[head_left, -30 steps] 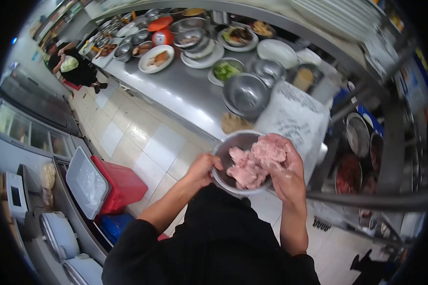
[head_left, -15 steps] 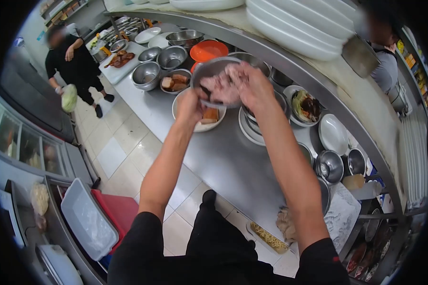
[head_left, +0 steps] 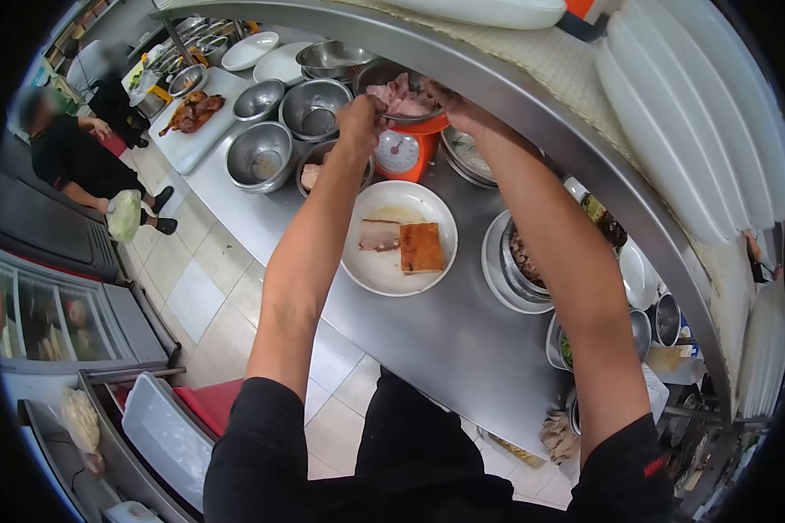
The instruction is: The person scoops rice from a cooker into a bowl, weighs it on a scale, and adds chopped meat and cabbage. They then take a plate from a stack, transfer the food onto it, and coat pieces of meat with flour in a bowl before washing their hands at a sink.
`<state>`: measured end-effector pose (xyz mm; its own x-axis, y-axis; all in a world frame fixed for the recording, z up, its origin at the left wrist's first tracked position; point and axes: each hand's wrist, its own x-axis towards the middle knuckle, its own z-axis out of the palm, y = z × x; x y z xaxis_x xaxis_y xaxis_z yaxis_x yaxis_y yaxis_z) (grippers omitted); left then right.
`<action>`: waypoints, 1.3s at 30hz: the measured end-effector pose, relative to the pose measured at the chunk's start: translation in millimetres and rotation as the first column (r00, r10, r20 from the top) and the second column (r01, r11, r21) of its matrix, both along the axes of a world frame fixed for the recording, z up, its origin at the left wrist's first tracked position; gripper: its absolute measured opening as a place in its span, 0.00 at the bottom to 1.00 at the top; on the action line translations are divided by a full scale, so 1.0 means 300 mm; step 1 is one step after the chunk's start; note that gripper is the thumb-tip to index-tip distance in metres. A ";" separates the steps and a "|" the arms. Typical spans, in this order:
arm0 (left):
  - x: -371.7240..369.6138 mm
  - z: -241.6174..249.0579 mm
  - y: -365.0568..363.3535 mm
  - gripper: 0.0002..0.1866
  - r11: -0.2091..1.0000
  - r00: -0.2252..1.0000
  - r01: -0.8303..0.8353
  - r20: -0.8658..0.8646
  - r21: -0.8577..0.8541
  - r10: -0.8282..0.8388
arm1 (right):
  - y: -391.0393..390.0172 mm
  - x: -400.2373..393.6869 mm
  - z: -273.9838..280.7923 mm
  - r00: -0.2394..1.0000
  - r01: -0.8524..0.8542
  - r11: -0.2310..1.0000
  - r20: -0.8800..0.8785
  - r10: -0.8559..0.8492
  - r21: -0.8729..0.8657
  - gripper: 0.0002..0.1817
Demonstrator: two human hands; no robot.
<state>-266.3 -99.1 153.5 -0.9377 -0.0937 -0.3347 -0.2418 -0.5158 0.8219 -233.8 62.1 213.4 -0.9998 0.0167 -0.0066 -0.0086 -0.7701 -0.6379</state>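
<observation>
A metal bowl [head_left: 368, 77] of pale pink meat pieces [head_left: 403, 94] is at an orange dial scale [head_left: 419, 150], over its top. My left hand [head_left: 362, 122] is closed on the bowl's near left rim. On the right side, my right hand [head_left: 462, 113] grips the same bowl, its fingers partly hidden by the bowl and the shelf edge. Just in front of the scale lies a white plate [head_left: 375, 277] holding two slabs of cooked pork [head_left: 421, 247]. Below my left forearm, another metal bowl [head_left: 301, 157] with meat chunks is partly covered.
Several metal bowls [head_left: 260, 157] and a white cutting board [head_left: 183, 152] with roasted meat [head_left: 194, 113] occupy the counter's left. Overhead runs a metal shelf edge [head_left: 532, 91] with stacked white plates [head_left: 672, 131]. A person in black [head_left: 70, 157] stands left, holding a bagged cabbage [head_left: 125, 216].
Both hands have carried the bowl of meat away from me to the scale, which was hidden beneath it earlier. The white plate with pork has come into full view.
</observation>
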 end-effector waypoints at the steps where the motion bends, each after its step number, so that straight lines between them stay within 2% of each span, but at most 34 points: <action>1: -0.001 0.000 -0.004 0.03 1.000 1.000 0.021 -0.020 0.001 -0.021 | 0.017 -0.067 -0.047 1.000 0.017 0.997 -0.017 -0.016 0.070 0.14; 2: -0.008 -0.005 -0.007 0.03 0.999 0.998 0.042 -0.041 0.002 -0.042 | 0.016 -0.110 -0.065 0.999 0.036 0.990 -0.033 -0.032 0.139 0.15; 6: -0.022 -0.023 -0.029 0.05 0.992 0.994 0.099 -0.043 -0.081 -0.102 | -0.012 -0.085 -0.021 0.994 0.083 0.986 0.060 -0.092 0.143 0.17; 9: -0.002 0.000 -0.055 0.10 0.986 0.990 0.121 -0.052 -0.115 -0.128 | -0.026 -0.112 -0.020 0.994 0.095 0.985 0.044 -0.102 0.147 0.16; 11: -0.002 0.004 -0.073 0.16 0.970 0.989 0.137 -0.032 -0.202 -0.147 | -0.034 -0.128 -0.024 0.994 0.100 0.984 0.033 -0.106 0.150 0.16; 20: 0.026 -0.011 -0.129 0.15 0.994 0.995 0.084 -0.045 -0.065 -0.087 | -0.054 -0.159 -0.025 0.993 0.118 0.980 -0.001 -0.120 0.162 0.15; 27: 0.036 -0.015 -0.134 0.16 0.996 0.997 0.070 -0.032 -0.048 -0.072 | -0.046 -0.165 -0.009 0.991 0.135 0.975 -0.021 -0.134 0.178 0.14; 33: 0.036 0.008 -0.101 0.17 0.992 0.997 0.082 0.003 -0.091 -0.082 | -0.017 -0.130 -0.001 0.989 0.148 0.972 -0.027 -0.145 0.183 0.14; 35: 0.025 0.004 -0.091 0.23 0.985 0.998 0.067 0.019 -0.159 -0.065 | 0.006 -0.108 -0.001 0.988 0.152 0.970 -0.026 -0.150 0.189 0.14; 39: 0.007 0.001 -0.060 0.24 0.976 0.996 0.058 0.078 -0.208 -0.042 | 0.064 -0.054 0.003 0.983 0.183 0.962 -0.030 -0.181 0.200 0.14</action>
